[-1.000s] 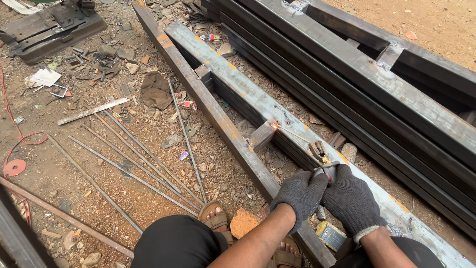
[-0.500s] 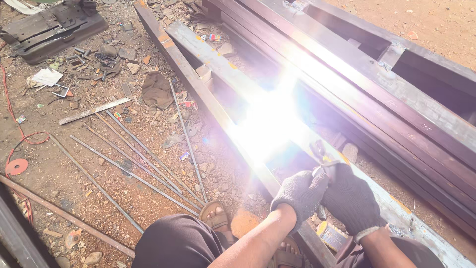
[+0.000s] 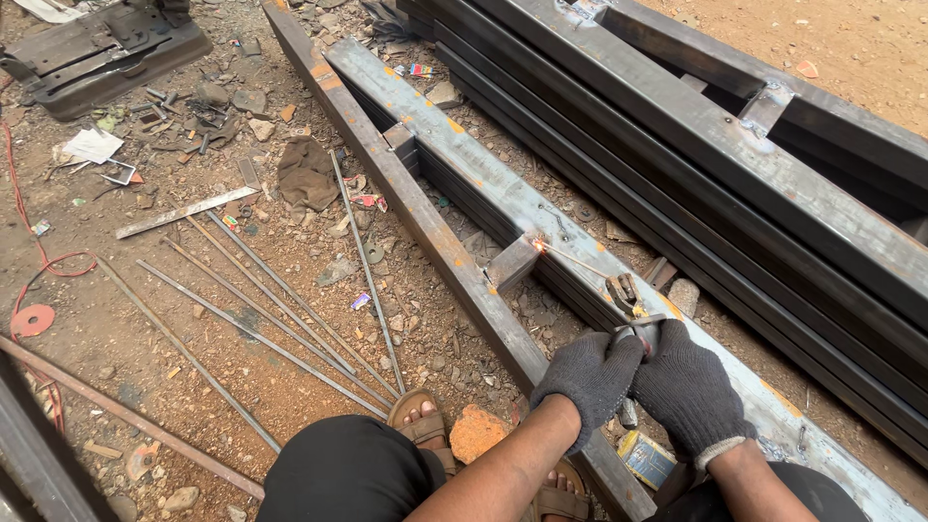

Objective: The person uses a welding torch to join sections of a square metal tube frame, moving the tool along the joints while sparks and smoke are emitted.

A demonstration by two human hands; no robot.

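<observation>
Low in the right half of the frame, both gloved hands close together around an electrode holder (image 3: 630,307): the left hand (image 3: 587,379) and the right hand (image 3: 688,389) touch each other, fingers curled shut on its grip. From the holder a thin welding rod (image 3: 572,258) slants up and left, its glowing tip touching the joint where a short cross piece (image 3: 512,263) meets a long grey steel beam (image 3: 483,174). That beam runs diagonally from the upper middle to the lower right corner, with a rusty, narrower rail (image 3: 387,174) parallel on its left and a stack of dark beams (image 3: 735,155) on its right, leaving only a slim gap between the two. Just below the hands, beside the rail, lies a small yellow and blue box (image 3: 646,458). A tiny multicoloured wrapper (image 3: 419,70) sits on the grey beam near the top. At the left edge lies a red disc (image 3: 32,320), and a crumpled white paper (image 3: 92,146) sits in the upper left. Loose thin rods (image 3: 280,309) fan across the dirt left of the rail, the widest open ground in view. A sandalled foot (image 3: 422,422) rests at the bottom centre.
</observation>
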